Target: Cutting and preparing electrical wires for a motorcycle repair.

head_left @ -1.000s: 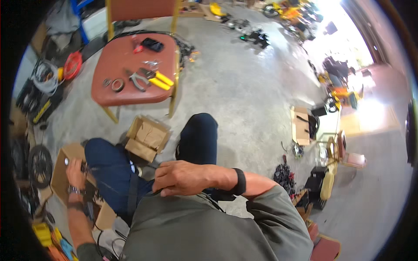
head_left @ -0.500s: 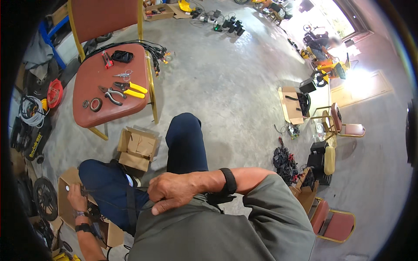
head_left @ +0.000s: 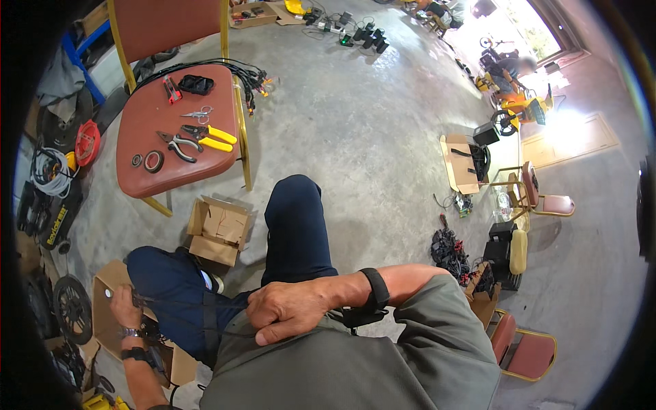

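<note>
Thin black cables (head_left: 184, 305) run across my lap between my two hands. My right hand (head_left: 287, 311) is closed around their right end in front of my waist, thumb pointing down and left. At the lower left, my left hand (head_left: 126, 309) is closed on the cables' other end, over an opened cardboard box (head_left: 109, 277). A small white round spot shows by its fingertips; I cannot tell what it is. More dark cables lie in the box beside my left wrist, partly hidden by my leg.
A red chair (head_left: 137, 181) ahead left carries pliers (head_left: 179, 147), yellow-handled wire strippers (head_left: 217, 138), scissors (head_left: 198, 115), tape rolls and a black cable bundle. A smaller open box (head_left: 217, 249) stands by my knee. Tangled wires (head_left: 447, 249) lie right; a person works far right.
My right hand has moved a little to the right, away from my left hand. The cables between them now show more plainly and look straighter.
</note>
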`<act>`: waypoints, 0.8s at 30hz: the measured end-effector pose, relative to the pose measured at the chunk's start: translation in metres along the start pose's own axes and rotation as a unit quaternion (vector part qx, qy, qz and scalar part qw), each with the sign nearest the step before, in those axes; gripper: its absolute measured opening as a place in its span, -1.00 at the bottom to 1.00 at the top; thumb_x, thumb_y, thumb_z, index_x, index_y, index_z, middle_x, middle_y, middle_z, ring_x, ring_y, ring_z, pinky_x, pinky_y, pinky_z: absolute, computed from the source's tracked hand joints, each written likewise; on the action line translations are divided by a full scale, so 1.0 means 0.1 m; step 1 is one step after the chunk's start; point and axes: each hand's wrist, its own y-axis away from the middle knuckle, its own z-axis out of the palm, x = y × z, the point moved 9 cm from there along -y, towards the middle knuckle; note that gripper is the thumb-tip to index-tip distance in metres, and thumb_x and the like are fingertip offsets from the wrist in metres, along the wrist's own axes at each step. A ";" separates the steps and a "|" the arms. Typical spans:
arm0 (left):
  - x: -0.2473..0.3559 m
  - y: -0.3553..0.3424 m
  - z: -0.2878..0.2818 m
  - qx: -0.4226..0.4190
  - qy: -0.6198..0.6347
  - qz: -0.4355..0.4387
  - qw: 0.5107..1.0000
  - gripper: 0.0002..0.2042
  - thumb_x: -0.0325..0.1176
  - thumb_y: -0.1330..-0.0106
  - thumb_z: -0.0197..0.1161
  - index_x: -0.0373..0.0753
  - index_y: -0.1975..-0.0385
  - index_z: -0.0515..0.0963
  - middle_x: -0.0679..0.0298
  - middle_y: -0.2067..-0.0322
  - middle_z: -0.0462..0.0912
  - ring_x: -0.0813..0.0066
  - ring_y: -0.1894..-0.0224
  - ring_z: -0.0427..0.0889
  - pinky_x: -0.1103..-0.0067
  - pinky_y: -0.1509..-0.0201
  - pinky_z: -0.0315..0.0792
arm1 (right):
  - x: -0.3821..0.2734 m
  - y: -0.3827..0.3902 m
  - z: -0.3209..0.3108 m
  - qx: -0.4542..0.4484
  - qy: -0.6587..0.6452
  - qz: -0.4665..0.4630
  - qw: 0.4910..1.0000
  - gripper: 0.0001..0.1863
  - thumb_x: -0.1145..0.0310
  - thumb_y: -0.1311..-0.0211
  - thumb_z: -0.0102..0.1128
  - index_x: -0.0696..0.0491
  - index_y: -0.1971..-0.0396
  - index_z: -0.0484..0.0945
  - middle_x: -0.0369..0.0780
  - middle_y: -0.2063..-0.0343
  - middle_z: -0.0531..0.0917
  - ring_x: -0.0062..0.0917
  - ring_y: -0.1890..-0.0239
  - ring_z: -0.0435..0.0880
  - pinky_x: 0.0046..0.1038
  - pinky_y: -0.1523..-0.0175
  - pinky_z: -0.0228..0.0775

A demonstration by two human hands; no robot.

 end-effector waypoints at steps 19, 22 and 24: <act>0.34 -0.12 -0.30 0.031 0.012 0.018 0.999 -0.79 -0.49 0.13 0.25 -0.19 0.42 0.49 0.24 0.50 0.50 0.19 0.42 0.56 0.37 0.38 0.47 | -0.10 0.03 0.03 -0.073 0.013 0.039 0.996 -0.61 0.33 -0.25 0.16 0.12 0.72 0.28 -0.20 0.70 0.27 -0.30 0.58 0.27 -0.31 0.33 0.14; 0.31 -0.05 -0.32 0.036 0.018 0.009 0.999 -0.78 -0.45 0.15 0.28 -0.19 0.44 0.48 0.23 0.52 0.48 0.18 0.44 0.55 0.37 0.37 0.47 | -0.06 0.04 0.01 -0.058 -0.002 0.055 0.997 -0.62 0.34 -0.25 0.15 0.12 0.72 0.29 -0.19 0.69 0.29 -0.31 0.59 0.27 -0.31 0.34 0.13; 0.30 -0.09 -0.28 0.038 0.019 0.019 0.999 -0.78 -0.43 0.14 0.30 -0.19 0.44 0.47 0.23 0.53 0.47 0.18 0.43 0.55 0.38 0.36 0.48 | 0.02 0.08 -0.02 -0.040 0.003 0.076 0.996 -0.60 0.25 -0.25 0.11 0.14 0.70 0.32 -0.19 0.68 0.29 -0.29 0.56 0.25 -0.29 0.35 0.10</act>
